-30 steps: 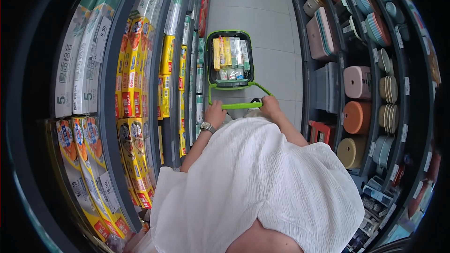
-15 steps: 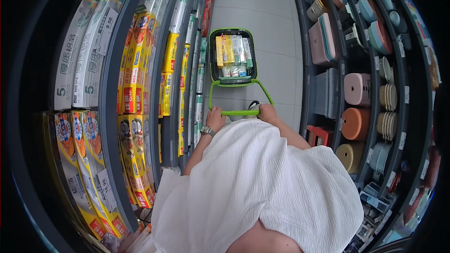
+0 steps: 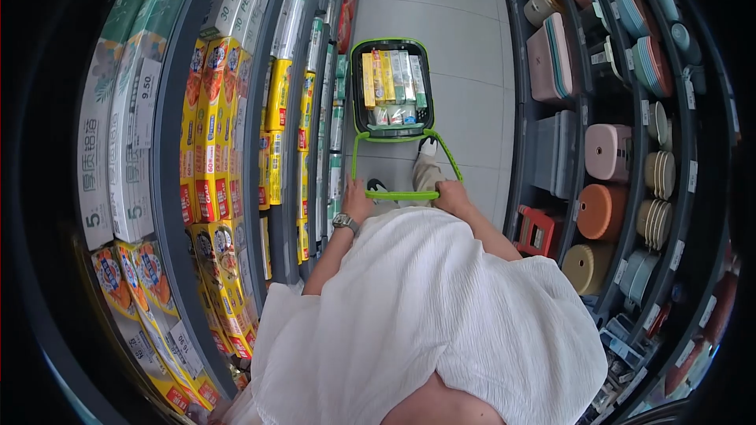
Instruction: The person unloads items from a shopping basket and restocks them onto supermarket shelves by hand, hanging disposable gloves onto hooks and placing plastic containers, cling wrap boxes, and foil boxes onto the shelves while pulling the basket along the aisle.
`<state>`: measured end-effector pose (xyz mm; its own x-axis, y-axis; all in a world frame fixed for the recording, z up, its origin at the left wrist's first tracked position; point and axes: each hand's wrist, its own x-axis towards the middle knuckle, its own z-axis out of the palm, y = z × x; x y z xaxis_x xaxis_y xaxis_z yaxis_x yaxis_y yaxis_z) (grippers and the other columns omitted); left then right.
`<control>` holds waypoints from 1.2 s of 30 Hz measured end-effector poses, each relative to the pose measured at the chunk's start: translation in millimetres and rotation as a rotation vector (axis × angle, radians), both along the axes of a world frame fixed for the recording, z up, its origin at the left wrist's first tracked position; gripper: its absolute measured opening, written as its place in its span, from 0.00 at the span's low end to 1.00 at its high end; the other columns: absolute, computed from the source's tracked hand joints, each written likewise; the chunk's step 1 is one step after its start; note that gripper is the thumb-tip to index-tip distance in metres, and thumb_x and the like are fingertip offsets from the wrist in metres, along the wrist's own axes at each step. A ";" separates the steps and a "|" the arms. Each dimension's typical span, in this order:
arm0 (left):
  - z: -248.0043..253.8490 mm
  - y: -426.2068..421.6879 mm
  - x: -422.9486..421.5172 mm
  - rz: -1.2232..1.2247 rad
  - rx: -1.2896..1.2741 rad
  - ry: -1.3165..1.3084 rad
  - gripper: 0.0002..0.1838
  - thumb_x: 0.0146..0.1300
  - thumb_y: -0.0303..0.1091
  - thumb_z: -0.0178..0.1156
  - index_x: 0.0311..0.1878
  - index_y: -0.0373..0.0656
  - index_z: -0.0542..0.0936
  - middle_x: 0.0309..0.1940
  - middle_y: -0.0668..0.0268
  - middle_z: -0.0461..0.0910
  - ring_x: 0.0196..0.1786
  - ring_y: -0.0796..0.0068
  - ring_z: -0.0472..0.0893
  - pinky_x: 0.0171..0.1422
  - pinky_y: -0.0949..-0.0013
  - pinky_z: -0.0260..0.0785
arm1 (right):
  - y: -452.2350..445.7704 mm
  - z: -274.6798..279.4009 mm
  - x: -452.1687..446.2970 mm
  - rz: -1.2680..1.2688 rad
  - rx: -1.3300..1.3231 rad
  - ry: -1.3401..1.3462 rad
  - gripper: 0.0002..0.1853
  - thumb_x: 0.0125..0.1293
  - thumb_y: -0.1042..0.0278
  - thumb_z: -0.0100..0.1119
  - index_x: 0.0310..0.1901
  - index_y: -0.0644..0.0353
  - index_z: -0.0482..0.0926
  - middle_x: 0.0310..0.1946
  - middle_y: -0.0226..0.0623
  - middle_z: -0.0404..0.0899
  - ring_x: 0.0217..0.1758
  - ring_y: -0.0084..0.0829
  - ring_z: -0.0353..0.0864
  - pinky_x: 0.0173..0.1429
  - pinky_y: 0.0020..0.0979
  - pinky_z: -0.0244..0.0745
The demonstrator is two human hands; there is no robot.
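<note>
A black shopping basket with a green rim (image 3: 429, 86) stands ahead of me on the aisle floor. Yellow, white and green boxes (image 3: 387, 79) lie side by side in it, with small packs (image 3: 395, 116) at its near end. Its green handle (image 3: 402, 195) reaches back toward me. My left hand (image 3: 357, 201), with a watch on the wrist, is closed round the handle's left corner. On the right corner, my right hand (image 3: 451, 195) is wrapped round the same handle. The fingertips of both hands are partly hidden.
To the left, shelves hold boxed rolls (image 3: 213, 126) and foil boxes (image 3: 130, 149). Shelves on the right carry lidded containers (image 3: 602, 211), stacked bowls (image 3: 652, 63) and a pink board (image 3: 549, 59). Grey floor tiles (image 3: 465, 47) run between them. My shoe (image 3: 428, 144) shows beside the handle.
My right leg and shoe have come forward into view beside the handle. The left shelf goods have shifted downward in view. Both hands stay on the handle.
</note>
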<state>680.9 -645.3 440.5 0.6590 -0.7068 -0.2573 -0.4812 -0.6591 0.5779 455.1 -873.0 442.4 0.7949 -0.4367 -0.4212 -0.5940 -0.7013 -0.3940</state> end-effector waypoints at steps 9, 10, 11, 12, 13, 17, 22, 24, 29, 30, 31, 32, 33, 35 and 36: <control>-18.0 -31.6 16.3 -0.091 0.183 0.091 0.12 0.59 0.18 0.57 0.46 0.39 0.79 0.58 0.39 0.67 0.56 0.35 0.77 0.59 0.46 0.75 | -73.1 -4.5 33.7 0.264 0.141 0.100 0.16 0.53 0.52 0.64 0.32 0.59 0.86 0.31 0.51 0.86 0.36 0.53 0.87 0.43 0.50 0.82; -16.1 -38.3 16.7 -0.109 0.213 0.107 0.12 0.59 0.17 0.56 0.45 0.39 0.79 0.58 0.39 0.68 0.55 0.36 0.78 0.59 0.46 0.75 | -84.9 -19.2 34.6 0.268 0.144 0.088 0.16 0.53 0.52 0.64 0.32 0.59 0.86 0.31 0.51 0.86 0.36 0.53 0.87 0.43 0.50 0.82; -14.7 -48.3 18.2 -0.129 0.242 0.126 0.11 0.59 0.17 0.55 0.44 0.39 0.79 0.59 0.40 0.68 0.54 0.36 0.78 0.58 0.46 0.75 | -96.1 -32.4 35.5 0.304 0.150 0.078 0.17 0.53 0.52 0.65 0.32 0.59 0.87 0.31 0.51 0.86 0.37 0.53 0.87 0.43 0.50 0.82; -15.1 -61.4 21.4 -0.129 0.247 0.117 0.11 0.59 0.17 0.55 0.44 0.39 0.79 0.59 0.40 0.68 0.54 0.36 0.78 0.58 0.46 0.75 | -107.8 -45.5 36.3 0.339 0.154 0.068 0.17 0.52 0.52 0.65 0.32 0.59 0.87 0.31 0.51 0.86 0.37 0.52 0.87 0.43 0.49 0.82; -16.7 -73.8 22.8 -0.134 0.237 0.092 0.11 0.59 0.18 0.55 0.45 0.40 0.80 0.57 0.40 0.70 0.52 0.36 0.79 0.57 0.46 0.75 | -122.1 -37.2 40.1 0.340 0.159 0.060 0.17 0.52 0.52 0.65 0.32 0.59 0.87 0.31 0.51 0.86 0.37 0.52 0.87 0.43 0.49 0.82; -21.7 -131.3 20.6 -0.159 0.391 0.082 0.14 0.58 0.18 0.57 0.47 0.42 0.80 0.55 0.42 0.69 0.50 0.36 0.80 0.54 0.45 0.76 | -177.6 -2.6 45.4 0.284 0.138 0.086 0.15 0.50 0.56 0.66 0.32 0.60 0.87 0.32 0.51 0.86 0.39 0.52 0.87 0.46 0.48 0.82; -20.4 -211.6 7.2 -0.271 0.427 0.076 0.13 0.59 0.21 0.58 0.48 0.39 0.79 0.56 0.39 0.71 0.46 0.37 0.83 0.52 0.45 0.78 | -261.0 -14.6 30.8 0.258 0.061 0.124 0.12 0.47 0.62 0.67 0.31 0.61 0.88 0.33 0.51 0.86 0.41 0.52 0.87 0.48 0.47 0.82; -29.3 -226.0 0.2 -0.337 0.426 0.082 0.13 0.59 0.22 0.57 0.48 0.37 0.79 0.56 0.38 0.71 0.45 0.37 0.83 0.51 0.45 0.78 | -288.1 -35.8 31.7 0.301 -0.012 0.069 0.11 0.46 0.60 0.67 0.27 0.58 0.86 0.29 0.48 0.85 0.37 0.50 0.86 0.44 0.48 0.82; -14.6 -242.5 2.8 -0.178 0.321 0.072 0.12 0.62 0.24 0.56 0.49 0.36 0.78 0.55 0.38 0.72 0.44 0.36 0.83 0.51 0.44 0.79 | -315.4 -30.9 51.8 0.371 -0.022 0.092 0.09 0.47 0.61 0.67 0.28 0.56 0.86 0.29 0.47 0.85 0.37 0.50 0.86 0.44 0.47 0.82; -10.3 -244.2 5.9 -0.175 0.321 0.070 0.12 0.62 0.24 0.56 0.49 0.36 0.78 0.55 0.38 0.72 0.44 0.36 0.83 0.51 0.44 0.79 | -317.5 -30.8 53.1 0.377 -0.025 0.084 0.09 0.48 0.61 0.67 0.28 0.56 0.86 0.29 0.47 0.85 0.37 0.50 0.86 0.43 0.47 0.82; -6.5 -243.0 8.9 -0.195 0.317 0.091 0.13 0.62 0.25 0.57 0.49 0.36 0.78 0.55 0.38 0.72 0.46 0.36 0.82 0.53 0.44 0.79 | -318.1 -35.8 53.7 0.381 -0.025 0.085 0.09 0.48 0.61 0.67 0.28 0.56 0.86 0.29 0.47 0.85 0.37 0.50 0.86 0.43 0.47 0.82; -3.0 -241.3 8.9 -0.213 0.314 0.115 0.13 0.62 0.25 0.58 0.50 0.37 0.78 0.55 0.39 0.72 0.48 0.37 0.82 0.54 0.44 0.78 | -316.1 -41.3 54.0 0.381 -0.025 0.075 0.09 0.48 0.61 0.67 0.28 0.56 0.86 0.29 0.47 0.85 0.37 0.50 0.86 0.43 0.48 0.82; 0.0 -241.1 8.1 -0.206 0.314 0.119 0.13 0.62 0.25 0.58 0.50 0.37 0.78 0.55 0.39 0.72 0.48 0.37 0.82 0.54 0.44 0.78 | -315.1 -46.5 54.3 0.381 -0.026 0.065 0.09 0.48 0.61 0.67 0.28 0.56 0.86 0.29 0.47 0.85 0.37 0.50 0.86 0.43 0.48 0.82; 5.7 -241.3 7.7 -0.174 0.357 0.096 0.13 0.62 0.27 0.59 0.50 0.37 0.77 0.54 0.40 0.72 0.50 0.37 0.81 0.56 0.44 0.77 | -313.0 -43.4 60.1 0.368 -0.012 0.075 0.09 0.48 0.62 0.67 0.28 0.57 0.86 0.30 0.47 0.85 0.38 0.50 0.86 0.44 0.48 0.82; 8.4 -240.0 6.2 -0.167 0.359 0.103 0.13 0.62 0.27 0.59 0.50 0.37 0.77 0.54 0.40 0.72 0.50 0.37 0.81 0.56 0.44 0.77 | -310.2 -41.8 61.4 0.347 0.002 0.086 0.08 0.48 0.64 0.67 0.29 0.58 0.87 0.30 0.48 0.86 0.38 0.50 0.87 0.45 0.47 0.82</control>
